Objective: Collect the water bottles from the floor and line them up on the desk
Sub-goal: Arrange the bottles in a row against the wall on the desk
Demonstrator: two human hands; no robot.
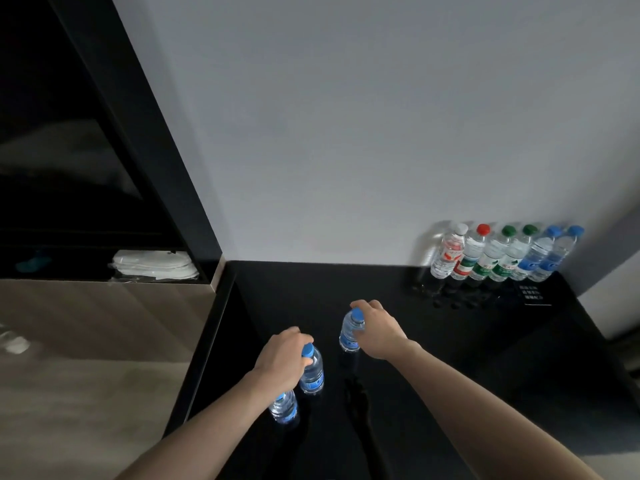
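Nearest, a clear blue-labelled plastic bottle (284, 407) stood on the black desk (450, 358). Left hand (282, 355) grasped a second blue-capped bottle (312, 372); right hand (379, 330) grasped a third (351, 329). Six bottles (505, 254) lined the wall.

Hotel room or similar lodging, probably; dim light, so not certain.

Glossy black surface (433, 341) built into a plain white wall corner, with a row of bottled waters (502, 254) at the back and a small dark printed card (535, 295) beside them. Left: dark open cabinet (86, 150) with wrapped white items (152, 265) on a shelf, wood-tone panel (104, 317) under it.
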